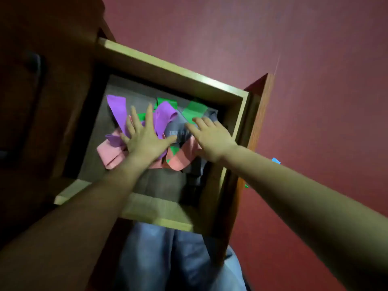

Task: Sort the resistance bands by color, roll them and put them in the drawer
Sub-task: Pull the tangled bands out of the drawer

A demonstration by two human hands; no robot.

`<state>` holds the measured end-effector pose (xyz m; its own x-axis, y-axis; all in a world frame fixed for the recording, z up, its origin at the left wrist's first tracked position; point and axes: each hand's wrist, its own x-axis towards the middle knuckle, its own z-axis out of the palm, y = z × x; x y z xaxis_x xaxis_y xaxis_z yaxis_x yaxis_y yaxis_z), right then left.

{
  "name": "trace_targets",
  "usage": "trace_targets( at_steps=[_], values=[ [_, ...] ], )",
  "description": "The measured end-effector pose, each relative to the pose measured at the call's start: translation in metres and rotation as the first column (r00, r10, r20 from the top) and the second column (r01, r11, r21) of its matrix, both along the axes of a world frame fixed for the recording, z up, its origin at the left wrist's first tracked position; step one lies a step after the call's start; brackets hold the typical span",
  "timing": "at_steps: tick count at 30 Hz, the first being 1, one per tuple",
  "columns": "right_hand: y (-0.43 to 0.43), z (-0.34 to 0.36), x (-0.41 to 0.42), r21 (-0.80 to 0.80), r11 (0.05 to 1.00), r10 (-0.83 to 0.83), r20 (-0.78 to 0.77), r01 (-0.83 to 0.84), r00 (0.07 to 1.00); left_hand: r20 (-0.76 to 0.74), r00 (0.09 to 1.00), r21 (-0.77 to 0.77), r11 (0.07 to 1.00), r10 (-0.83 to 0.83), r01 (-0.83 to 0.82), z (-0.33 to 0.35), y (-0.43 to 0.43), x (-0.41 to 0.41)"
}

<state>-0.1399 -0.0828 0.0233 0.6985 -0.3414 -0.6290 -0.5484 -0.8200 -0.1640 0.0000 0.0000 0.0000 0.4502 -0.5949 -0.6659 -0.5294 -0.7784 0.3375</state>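
Print on grey band (177, 133) too blurry to read; left hand (144, 141) covers mid of band pile (111, 153); blue scrap (275, 160) half-hidden behind rt arm (294, 185).

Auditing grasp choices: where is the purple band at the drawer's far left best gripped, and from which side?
Probably the purple band's free upper end, pinched from above: it lies flat and uncovered, while its lower part runs under the left hand into the pink bands.

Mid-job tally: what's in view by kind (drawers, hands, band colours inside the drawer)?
Open drawer: 1
Hands: 2 (left hand, right hand)
Band colours: 4 (purple, green, pink, grey)
Total: 7
Count per colour: tangled, cannot tell.
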Motion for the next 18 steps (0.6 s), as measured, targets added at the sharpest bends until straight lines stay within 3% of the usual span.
trace_targets(
  at_steps=[4, 9, 12, 16, 18],
  values=[
    [-0.026, -0.030, 0.018, -0.061, 0.990, 0.123, -0.015, -0.124, 0.992, 0.111, 0.994, 0.064, 0.998, 0.016, -0.023, -0.020, -0.009, 0.025],
    [-0.033, -0.054, 0.036, -0.096, 0.984, 0.154, 0.006, -0.153, 0.988, 0.087, 0.991, 0.180, 0.977, 0.103, -0.117, -0.038, 0.023, 0.051],
    [-0.034, -0.057, 0.044, -0.066, 0.995, 0.082, 0.049, -0.079, 0.995, 0.066, 0.989, 0.138, 0.980, 0.135, -0.143, -0.044, 0.045, 0.050],
    [-0.042, -0.058, 0.044, 0.031, 0.993, -0.117, 0.225, 0.113, 0.967, 0.124, 0.978, 0.009, 0.986, 0.166, -0.169, -0.044, 0.057, 0.040],
    [-0.047, -0.059, 0.044, 0.097, 0.978, -0.199, 0.215, 0.182, 0.956, 0.094, 0.977, -0.022, 0.982, 0.189, -0.188, -0.041, 0.057, 0.034]
  ],
)
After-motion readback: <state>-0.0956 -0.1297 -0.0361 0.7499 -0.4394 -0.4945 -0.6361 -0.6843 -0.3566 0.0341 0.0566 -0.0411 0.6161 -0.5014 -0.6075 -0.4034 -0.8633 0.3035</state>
